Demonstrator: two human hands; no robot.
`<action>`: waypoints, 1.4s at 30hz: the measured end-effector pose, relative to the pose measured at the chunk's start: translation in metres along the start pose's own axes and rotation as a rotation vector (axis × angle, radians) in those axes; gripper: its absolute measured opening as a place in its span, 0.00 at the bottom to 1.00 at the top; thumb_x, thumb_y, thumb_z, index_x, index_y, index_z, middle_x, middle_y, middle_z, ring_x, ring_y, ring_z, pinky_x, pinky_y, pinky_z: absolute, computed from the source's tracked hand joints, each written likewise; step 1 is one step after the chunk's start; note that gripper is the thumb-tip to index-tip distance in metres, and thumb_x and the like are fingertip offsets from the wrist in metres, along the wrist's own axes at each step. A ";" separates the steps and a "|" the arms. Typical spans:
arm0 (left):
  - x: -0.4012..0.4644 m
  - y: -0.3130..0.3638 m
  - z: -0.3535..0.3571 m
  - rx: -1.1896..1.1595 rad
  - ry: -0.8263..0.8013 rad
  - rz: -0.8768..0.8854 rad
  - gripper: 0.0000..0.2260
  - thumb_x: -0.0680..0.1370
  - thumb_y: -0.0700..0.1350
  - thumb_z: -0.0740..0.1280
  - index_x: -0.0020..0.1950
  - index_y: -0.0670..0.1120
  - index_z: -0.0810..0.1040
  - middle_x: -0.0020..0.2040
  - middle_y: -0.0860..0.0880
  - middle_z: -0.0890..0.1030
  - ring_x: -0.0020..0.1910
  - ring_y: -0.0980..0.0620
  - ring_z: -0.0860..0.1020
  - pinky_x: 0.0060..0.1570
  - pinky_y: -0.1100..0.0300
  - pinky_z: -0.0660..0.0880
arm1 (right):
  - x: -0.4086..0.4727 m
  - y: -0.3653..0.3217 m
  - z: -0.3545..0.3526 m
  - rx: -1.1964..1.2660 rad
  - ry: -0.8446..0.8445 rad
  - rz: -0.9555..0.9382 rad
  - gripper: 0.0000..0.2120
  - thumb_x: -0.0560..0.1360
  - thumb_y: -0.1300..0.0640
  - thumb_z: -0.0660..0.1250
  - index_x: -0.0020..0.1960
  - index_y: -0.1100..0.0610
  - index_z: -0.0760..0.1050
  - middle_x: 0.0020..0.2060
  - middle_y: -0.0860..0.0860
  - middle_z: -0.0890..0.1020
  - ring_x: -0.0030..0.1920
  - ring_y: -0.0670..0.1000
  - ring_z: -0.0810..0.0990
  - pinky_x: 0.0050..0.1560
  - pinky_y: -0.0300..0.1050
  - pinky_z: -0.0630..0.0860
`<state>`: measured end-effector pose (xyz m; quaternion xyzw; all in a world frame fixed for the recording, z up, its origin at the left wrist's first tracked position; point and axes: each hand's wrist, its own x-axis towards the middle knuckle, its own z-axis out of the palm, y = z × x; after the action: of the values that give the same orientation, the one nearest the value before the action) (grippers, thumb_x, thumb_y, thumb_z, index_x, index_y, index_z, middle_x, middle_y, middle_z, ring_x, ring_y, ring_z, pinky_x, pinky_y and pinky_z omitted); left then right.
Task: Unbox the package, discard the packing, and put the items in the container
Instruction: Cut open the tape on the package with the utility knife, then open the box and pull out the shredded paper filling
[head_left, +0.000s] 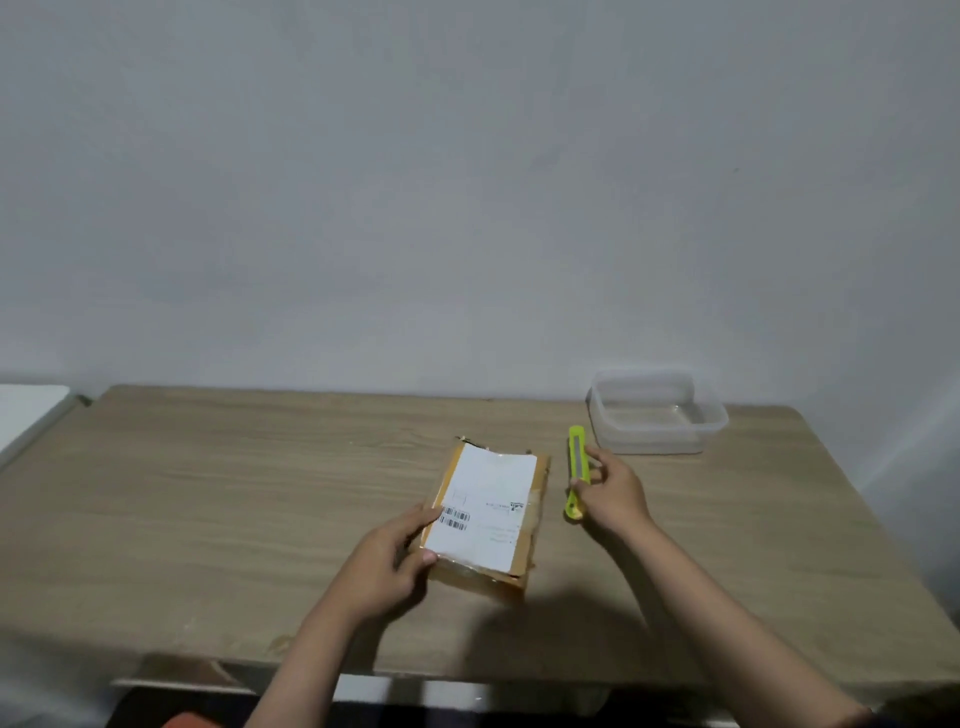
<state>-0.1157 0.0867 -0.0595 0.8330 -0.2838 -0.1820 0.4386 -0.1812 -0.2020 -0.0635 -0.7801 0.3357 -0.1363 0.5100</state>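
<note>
A flat cardboard package (485, 514) with a white shipping label on top lies in the middle of the wooden table (208, 493). My left hand (392, 558) holds its near left corner, fingers over the label edge and thumb at the front. To the right of the package my right hand (613, 491) grips a yellow-green utility knife (576, 470), which points away from me. Whether its blade is out cannot be seen. A clear plastic container (657, 413) stands empty at the back right.
A plain wall runs right behind the table's far edge. A white surface (28, 410) adjoins the table at the far left. The table's front edge lies close to my body.
</note>
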 end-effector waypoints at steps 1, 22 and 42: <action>0.001 0.001 0.000 0.009 0.001 0.000 0.21 0.70 0.43 0.65 0.61 0.58 0.71 0.66 0.53 0.73 0.68 0.59 0.67 0.64 0.76 0.59 | 0.009 0.000 0.002 -0.034 -0.001 -0.012 0.27 0.70 0.65 0.70 0.68 0.59 0.69 0.35 0.45 0.72 0.43 0.50 0.74 0.46 0.41 0.70; -0.009 -0.002 0.030 -0.077 0.449 -0.226 0.26 0.72 0.37 0.70 0.68 0.49 0.68 0.66 0.45 0.71 0.66 0.46 0.70 0.67 0.49 0.66 | 0.009 -0.004 0.014 -0.126 -0.007 -0.394 0.14 0.75 0.61 0.64 0.60 0.58 0.77 0.54 0.53 0.79 0.57 0.51 0.75 0.59 0.39 0.67; -0.073 -0.005 0.046 -0.250 0.309 -0.094 0.44 0.65 0.38 0.77 0.73 0.56 0.57 0.64 0.57 0.74 0.63 0.52 0.74 0.63 0.55 0.71 | -0.136 0.033 0.030 -0.280 0.003 -0.501 0.30 0.65 0.33 0.63 0.61 0.49 0.76 0.53 0.45 0.80 0.55 0.46 0.76 0.54 0.38 0.72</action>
<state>-0.1958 0.1061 -0.0853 0.8024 -0.1490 -0.1064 0.5679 -0.2772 -0.0989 -0.0882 -0.9014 0.1488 -0.2117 0.3471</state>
